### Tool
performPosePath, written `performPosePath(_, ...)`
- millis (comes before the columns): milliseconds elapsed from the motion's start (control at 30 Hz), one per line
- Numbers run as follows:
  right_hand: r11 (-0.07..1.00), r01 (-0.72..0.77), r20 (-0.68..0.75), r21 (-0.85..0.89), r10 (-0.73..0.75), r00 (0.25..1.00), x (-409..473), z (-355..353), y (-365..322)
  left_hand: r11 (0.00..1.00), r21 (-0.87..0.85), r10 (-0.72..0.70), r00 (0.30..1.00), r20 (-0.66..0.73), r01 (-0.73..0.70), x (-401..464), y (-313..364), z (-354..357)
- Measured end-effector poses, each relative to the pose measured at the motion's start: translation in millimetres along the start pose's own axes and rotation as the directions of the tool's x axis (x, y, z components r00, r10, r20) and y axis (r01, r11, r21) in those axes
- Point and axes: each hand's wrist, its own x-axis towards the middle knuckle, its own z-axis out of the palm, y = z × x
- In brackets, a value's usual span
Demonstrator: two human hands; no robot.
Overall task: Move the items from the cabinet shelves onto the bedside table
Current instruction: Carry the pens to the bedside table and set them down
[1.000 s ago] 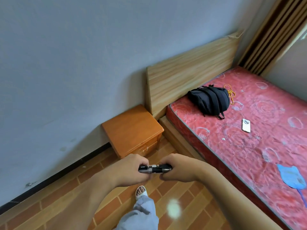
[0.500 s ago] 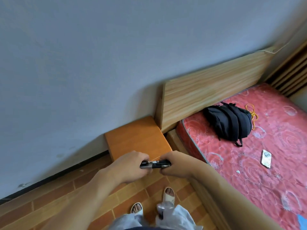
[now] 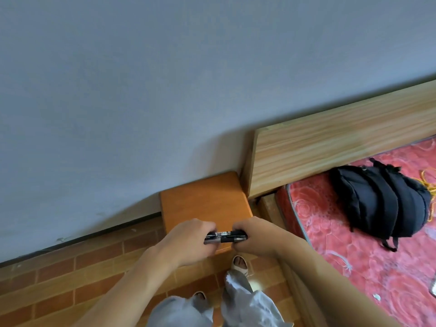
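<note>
A small bundle of black pens [image 3: 225,236] lies level between my two hands, over the front edge of the orange bedside table [image 3: 203,204]. My left hand [image 3: 186,244] grips the bundle's left end and my right hand [image 3: 257,237] grips its right end. The pens' ends are hidden inside my fingers. The table top stands against the grey wall, just left of the bed's headboard, and nothing else shows on the part I can see. The cabinet is out of view.
A wooden headboard [image 3: 342,142] and a red patterned mattress [image 3: 354,267] lie to the right, with a black backpack [image 3: 382,204] on the mattress. Brick-pattern floor [image 3: 70,284] stretches left. My sandalled feet [image 3: 239,264] stand right in front of the table.
I have stepped closer to the bedside table and my view has turned left. The pens, held in both hands throughout, have gone from over the floor to over the table's front edge.
</note>
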Motion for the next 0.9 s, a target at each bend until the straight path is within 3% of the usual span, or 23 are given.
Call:
performPosePath(233,1.0,-0.003,0.025,-0.019,0.003,1.0,52.7,-23.3,54.8,0.998,0.069,-0.005,1.0,-0.009,0.006,74.3,-7.7,10.9)
performPosePath(400,0.999,-0.035,0.042,0.005,0.035,0.999,87.7,-16.2,86.6,0.999,0.036,-0.011,0.998,0.066,0.008,122.9,-28.4,33.2)
performPosePath(900,0.965,-0.26,-0.09,0.027,0.261,0.961,241.7,70.8,193.2,0.944,0.191,0.25,0.96,0.125,-0.27,301.5,-148.6,131.6)
